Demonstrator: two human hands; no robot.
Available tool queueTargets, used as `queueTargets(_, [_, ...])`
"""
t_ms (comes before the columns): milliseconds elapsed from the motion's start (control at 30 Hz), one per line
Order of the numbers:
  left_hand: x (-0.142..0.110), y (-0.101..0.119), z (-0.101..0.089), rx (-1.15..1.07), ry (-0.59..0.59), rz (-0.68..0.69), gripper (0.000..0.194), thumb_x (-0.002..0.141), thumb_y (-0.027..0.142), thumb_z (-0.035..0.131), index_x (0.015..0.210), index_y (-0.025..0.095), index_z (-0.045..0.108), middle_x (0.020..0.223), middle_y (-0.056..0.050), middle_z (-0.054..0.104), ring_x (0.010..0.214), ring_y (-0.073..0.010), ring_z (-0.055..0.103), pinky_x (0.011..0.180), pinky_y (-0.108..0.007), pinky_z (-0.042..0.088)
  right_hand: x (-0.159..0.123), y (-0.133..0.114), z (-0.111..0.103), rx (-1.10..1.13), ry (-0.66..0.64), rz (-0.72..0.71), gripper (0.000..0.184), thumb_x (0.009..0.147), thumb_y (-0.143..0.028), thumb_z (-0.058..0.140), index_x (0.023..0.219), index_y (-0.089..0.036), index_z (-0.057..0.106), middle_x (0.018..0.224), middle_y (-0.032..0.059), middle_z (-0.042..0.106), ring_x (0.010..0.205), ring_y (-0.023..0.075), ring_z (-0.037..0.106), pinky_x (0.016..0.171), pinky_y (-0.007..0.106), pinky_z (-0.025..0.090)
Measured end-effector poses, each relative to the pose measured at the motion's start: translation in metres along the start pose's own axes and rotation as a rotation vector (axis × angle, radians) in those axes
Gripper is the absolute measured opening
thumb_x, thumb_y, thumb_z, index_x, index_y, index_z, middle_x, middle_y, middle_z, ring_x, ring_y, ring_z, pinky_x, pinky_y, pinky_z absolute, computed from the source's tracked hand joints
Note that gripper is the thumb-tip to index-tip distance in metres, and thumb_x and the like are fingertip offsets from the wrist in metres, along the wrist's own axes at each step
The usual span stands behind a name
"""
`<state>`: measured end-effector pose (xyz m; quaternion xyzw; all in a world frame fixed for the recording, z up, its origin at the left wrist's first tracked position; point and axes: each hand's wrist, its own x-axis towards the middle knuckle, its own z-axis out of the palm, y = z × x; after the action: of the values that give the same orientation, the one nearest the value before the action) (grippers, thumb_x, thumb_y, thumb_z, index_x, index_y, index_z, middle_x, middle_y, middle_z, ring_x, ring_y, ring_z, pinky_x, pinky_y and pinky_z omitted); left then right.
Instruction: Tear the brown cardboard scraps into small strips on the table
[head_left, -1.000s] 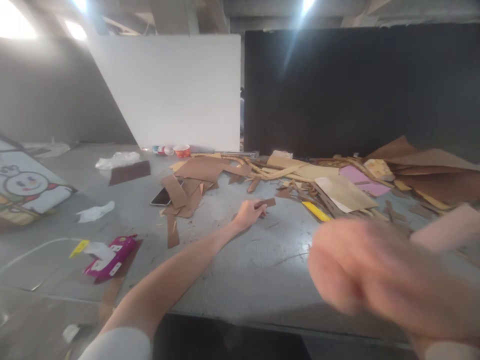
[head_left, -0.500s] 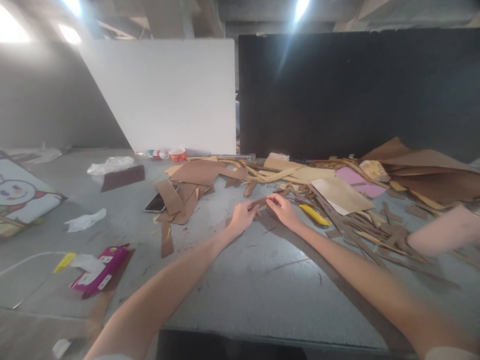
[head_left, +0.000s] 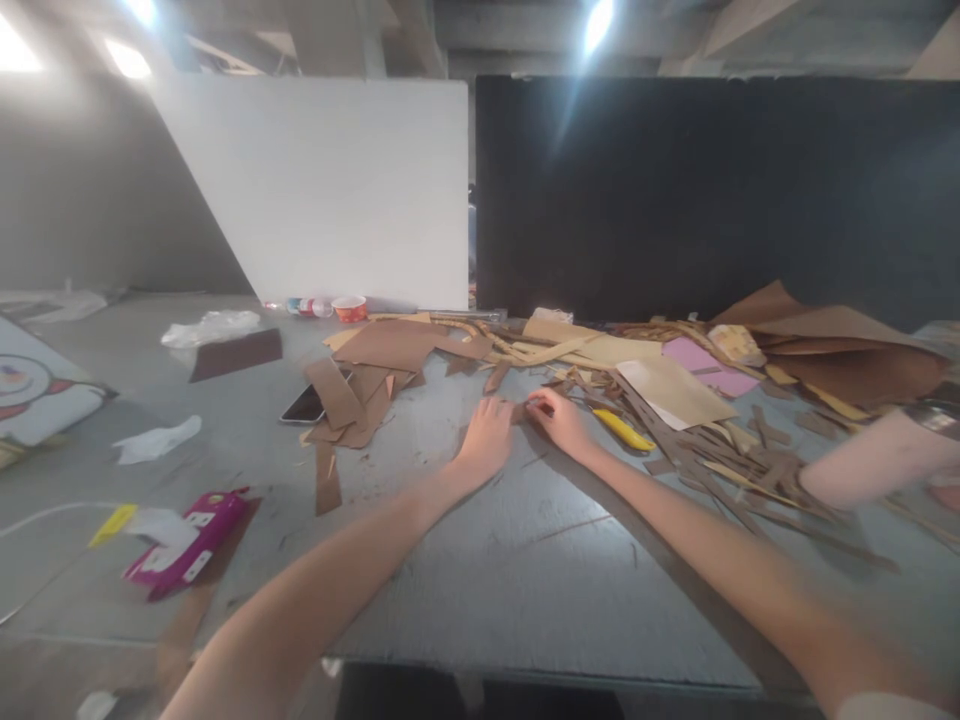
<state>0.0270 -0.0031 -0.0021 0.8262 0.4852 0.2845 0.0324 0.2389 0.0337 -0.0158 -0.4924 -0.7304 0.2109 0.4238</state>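
Observation:
A short brown strip of card- or leather-like sheet (head_left: pixel 519 412) lies between my two hands at the middle of the grey table (head_left: pixel 480 580). My left hand (head_left: pixel 486 440) is palm-down over its left end, fingers close together, hiding most of it. Thumb and fingers of my right hand (head_left: pixel 561 422) pinch at the right end. Just right of that hand lies a yellow-handled cutter (head_left: pixel 624 430). Behind the hands are brown scraps (head_left: pixel 495 377).
A phone (head_left: pixel 304 404) lies partly under brown pieces (head_left: pixel 367 400) at left. Nearer stands a magenta power strip (head_left: pixel 191 545) with a white cable. Cut strips (head_left: pixel 720 480) and a pale pink cylinder (head_left: pixel 874 460) are at right. White and black boards (head_left: pixel 712 200) close off the back.
My right hand came in from the blurred right foreground and took the strip's right end. My left hand has shifted over the strip, covering more of it. The view has turned slightly.

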Motion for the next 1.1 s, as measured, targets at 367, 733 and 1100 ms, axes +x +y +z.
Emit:
queueTargets(367, [0.001,0.003,0.003,0.062,-0.177,0.143,0.054,0.103,0.007,0.046,0.152,0.017,0.066,0.154,-0.016,0.069,0.141,-0.0314,0.064,0.12,-0.048,0.051,0.008,0.007,0.007,-0.303,-0.024,0.036,0.013,0.1,-0.023,0.07,0.109,-0.022,0.079,0.107,0.0087,0.08,0.1,0.0248,0.075,0.092,0.035,0.052])
queueTargets(733, [0.001,0.003,0.004,0.093,-0.199,0.124,0.052,0.103,0.007,0.047,0.149,0.016,0.068,0.154,-0.015,0.069,0.141,-0.0313,0.063,0.119,-0.046,0.051,0.004,0.012,0.015,-0.466,0.043,0.01,0.014,0.103,-0.033,0.072,0.109,-0.022,0.078,0.117,0.0108,0.073,0.119,0.03,0.065,0.104,0.043,0.041])
queueTargets(1100, [0.001,-0.001,0.005,0.095,-0.191,0.152,0.053,0.104,0.009,0.046,0.152,0.018,0.066,0.158,-0.014,0.067,0.144,-0.0307,0.061,0.12,-0.047,0.05,0.009,0.014,0.018,-0.463,0.058,0.052,0.013,0.099,-0.033,0.072,0.101,-0.022,0.078,0.119,0.012,0.07,0.122,0.0319,0.06,0.104,0.045,0.042])
